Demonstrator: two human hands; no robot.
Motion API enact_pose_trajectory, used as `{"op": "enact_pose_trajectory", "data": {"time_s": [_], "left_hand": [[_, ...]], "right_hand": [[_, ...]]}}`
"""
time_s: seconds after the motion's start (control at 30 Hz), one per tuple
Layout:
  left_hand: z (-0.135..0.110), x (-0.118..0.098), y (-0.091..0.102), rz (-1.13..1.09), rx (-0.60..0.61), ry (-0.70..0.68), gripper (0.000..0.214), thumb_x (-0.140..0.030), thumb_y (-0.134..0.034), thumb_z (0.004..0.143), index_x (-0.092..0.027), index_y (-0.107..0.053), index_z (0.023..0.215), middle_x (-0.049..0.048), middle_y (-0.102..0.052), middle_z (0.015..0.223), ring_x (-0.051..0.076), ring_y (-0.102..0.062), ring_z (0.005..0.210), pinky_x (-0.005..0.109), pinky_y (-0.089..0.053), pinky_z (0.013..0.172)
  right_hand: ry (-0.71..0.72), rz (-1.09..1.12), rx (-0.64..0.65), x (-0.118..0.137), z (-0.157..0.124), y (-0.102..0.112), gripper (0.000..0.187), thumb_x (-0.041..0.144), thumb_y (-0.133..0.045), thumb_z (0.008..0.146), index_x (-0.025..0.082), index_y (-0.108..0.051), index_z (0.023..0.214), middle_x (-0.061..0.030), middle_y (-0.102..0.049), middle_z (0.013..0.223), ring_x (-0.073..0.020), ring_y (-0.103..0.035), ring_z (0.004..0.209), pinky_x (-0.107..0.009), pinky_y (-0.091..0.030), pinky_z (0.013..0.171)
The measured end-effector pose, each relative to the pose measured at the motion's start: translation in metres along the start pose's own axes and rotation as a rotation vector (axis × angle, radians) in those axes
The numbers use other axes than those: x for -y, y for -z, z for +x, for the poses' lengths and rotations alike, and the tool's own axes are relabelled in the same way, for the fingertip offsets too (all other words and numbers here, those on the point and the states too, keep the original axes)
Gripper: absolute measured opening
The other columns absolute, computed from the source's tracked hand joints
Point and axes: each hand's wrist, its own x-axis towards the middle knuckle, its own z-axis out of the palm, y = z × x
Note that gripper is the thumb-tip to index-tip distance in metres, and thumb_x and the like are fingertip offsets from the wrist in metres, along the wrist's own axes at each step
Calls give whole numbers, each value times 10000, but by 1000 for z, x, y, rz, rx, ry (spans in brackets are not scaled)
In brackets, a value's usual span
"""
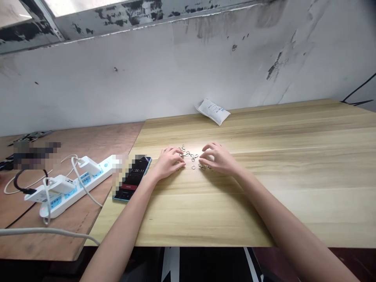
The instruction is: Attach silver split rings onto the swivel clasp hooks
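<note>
Several small silvery metal rings lie scattered on the light wooden tabletop between my two hands. Some look linked to tiny metal parts too small to make out. My left hand rests at the left side of the pile, fingers bent and apart, its fingertips touching or just over some rings. On the other side, my right hand curves with thumb and fingers apart, above a small cluster of metal pieces partly hidden under it. One single ring lies nearer to me, separate from the others.
A phone showing a timer lies left of my left forearm. Further left, a white power strip with chargers and cables sits on a reddish-brown table. A white packet lies near the wall at the back.
</note>
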Motion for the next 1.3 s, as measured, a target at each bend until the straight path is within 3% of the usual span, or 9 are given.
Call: {"op": "enact_pose_trajectory", "data": {"time_s": [0.17, 0.33, 0.57, 0.93, 1.2, 1.3], "left_hand": [[-3, 0, 3, -18, -7, -20, 147, -390, -672, 844, -259, -733, 817, 26, -650, 1167, 240, -517, 1170, 455, -358, 1027], [2, -14, -10, 28, -58, -74, 194, -441, -692, 822, -260, -734, 878, 32, -656, 1155, 236, -532, 1134, 475, -323, 1059], [7, -21, -22, 136, -57, -174, 176, -335, -576, 928, -294, -741, 884, -3, -691, 1087, 211, -553, 1101, 496, -262, 1117], [11, -28, -28, 256, -142, -258, 239, -225, -493, 952, -202, -681, 805, 14, -714, 992, 189, -594, 1017, 435, -301, 1092], [9, -25, -31, 48, -105, -164, 120, -262, -593, 897, -216, -691, 843, 22, -699, 996, 204, -574, 1015, 395, -393, 949], [8, -22, -32, -46, -146, -122, 65, -255, -652, 859, -222, -696, 823, 17, -712, 971, 206, -584, 1002, 415, -392, 952]], "right_hand": [[53, -74, 116, 5, -2, 10, 101, 351, -772, 756, 252, -761, 740, -61, -680, 974, -243, -578, 956, -422, -408, 868], [42, -104, 114, 9, 0, 1, 114, 206, -697, 800, 226, -732, 693, -36, -696, 915, -211, -571, 910, -373, -398, 856], [24, -104, 100, 14, 2, -9, 111, 137, -653, 752, 203, -656, 662, -30, -672, 819, -193, -561, 857, -334, -385, 850], [-7, -58, 81, 18, 1, -16, 89, 192, -604, 834, 209, -643, 756, -35, -644, 858, -195, -560, 894, -336, -366, 841], [-96, -8, 20, 21, 3, -25, 78, 202, -608, 834, 202, -637, 761, -23, -654, 838, -194, -558, 890, -373, -335, 917], [-106, 37, 12, 23, 4, -26, 73, 204, -609, 831, 205, -628, 761, -14, -655, 805, -190, -559, 868, -372, -336, 907]]}}
